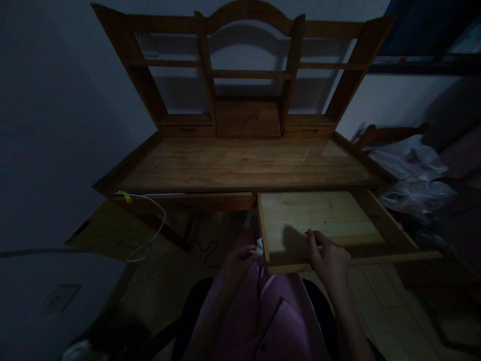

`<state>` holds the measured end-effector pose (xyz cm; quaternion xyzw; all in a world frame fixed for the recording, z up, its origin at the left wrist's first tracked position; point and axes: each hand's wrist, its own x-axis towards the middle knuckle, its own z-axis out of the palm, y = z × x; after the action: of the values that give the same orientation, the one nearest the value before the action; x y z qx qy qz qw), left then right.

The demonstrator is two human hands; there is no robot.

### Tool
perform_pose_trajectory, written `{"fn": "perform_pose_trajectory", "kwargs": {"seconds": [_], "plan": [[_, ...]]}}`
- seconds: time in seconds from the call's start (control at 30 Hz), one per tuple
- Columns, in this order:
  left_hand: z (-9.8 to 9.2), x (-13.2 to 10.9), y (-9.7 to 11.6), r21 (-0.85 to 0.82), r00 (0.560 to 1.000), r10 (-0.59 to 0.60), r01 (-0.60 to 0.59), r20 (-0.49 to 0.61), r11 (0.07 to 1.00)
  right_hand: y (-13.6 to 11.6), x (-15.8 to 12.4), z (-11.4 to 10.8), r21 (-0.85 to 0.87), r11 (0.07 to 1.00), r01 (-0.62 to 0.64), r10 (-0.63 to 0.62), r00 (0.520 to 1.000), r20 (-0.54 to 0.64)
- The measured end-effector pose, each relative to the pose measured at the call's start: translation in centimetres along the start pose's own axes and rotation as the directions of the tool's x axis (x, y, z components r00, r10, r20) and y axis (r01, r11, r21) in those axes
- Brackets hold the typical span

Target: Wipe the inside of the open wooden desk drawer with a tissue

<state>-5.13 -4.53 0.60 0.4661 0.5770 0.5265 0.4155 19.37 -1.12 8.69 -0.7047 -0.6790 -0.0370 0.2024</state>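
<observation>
A wooden drawer [311,215] is pulled out from the right half of the desk, its pale bottom bare. My right hand [330,258] is at the drawer's front panel, fingers curled over its top edge and casting a shadow inside. Beside the drawer's left wall, my left hand [237,263] pinches a crumpled white tissue [258,248], which touches or nearly touches the outside of that wall. The desk [240,163] is brown wood with a worn top.
A shelf hutch [248,74] rises at the back of the desk. The left drawer [203,201] is closed. A white cable [164,213] with a yellow tag hangs at the left. Plastic bags [409,160] sit on a chair at the right. A wall socket [58,300] is at lower left.
</observation>
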Motion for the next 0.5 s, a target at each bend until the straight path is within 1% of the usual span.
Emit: {"fn": "perform_pose_trajectory", "kwargs": {"seconds": [0.03,0.1,0.17,0.2,0.23,0.3,0.37,0.43,0.5], "plan": [[0.0,0.3,0.2,-0.014,1.0,-0.011,0.011,-0.016,1.0,0.0,0.0,0.0,-0.003,1.0,-0.004,0.004,1.0,0.002],[-0.3,1.9,1.0,-0.031,0.998,0.004,-0.007,-0.069,1.0,0.0,0.0,0.0,0.003,1.0,-0.003,0.003,1.0,0.006],[-0.8,4.4,2.0,-0.004,0.986,0.075,-0.077,-0.152,0.997,0.0,0.0,0.0,0.016,1.0,0.005,-0.005,1.0,0.006],[-0.9,5.8,2.5,0.03,0.972,0.118,-0.114,-0.201,0.993,0.0,0.0,0.1,0.019,1.0,0.008,-0.008,1.0,0.002],[-1.0,7.2,2.9,0.069,0.966,0.152,-0.141,-0.207,0.988,0.0,0.0,0.1,0.021,1.0,0.007,-0.007,1.0,-0.004],[-0.8,9.5,3.4,0.124,0.966,0.198,-0.179,-0.166,0.976,0.0,0.0,0.1,0.023,1.0,0.004,-0.004,1.0,-0.007],[-0.2,11.0,3.6,0.138,0.972,0.213,-0.199,-0.095,0.97,0.0,0.0,0.1,0.029,1.0,0.0,0.0,1.0,0.003],[0.5,11.5,3.3,0.125,0.977,0.206,-0.197,-0.061,0.972,0.0,0.0,0.1,0.035,0.999,-0.003,0.003,1.0,0.009],[0.8,11.1,3.0,0.112,0.98,0.19,-0.181,-0.067,0.977,-0.1,0.0,0.0,0.04,0.999,0.001,-0.001,1.0,0.001]]}}
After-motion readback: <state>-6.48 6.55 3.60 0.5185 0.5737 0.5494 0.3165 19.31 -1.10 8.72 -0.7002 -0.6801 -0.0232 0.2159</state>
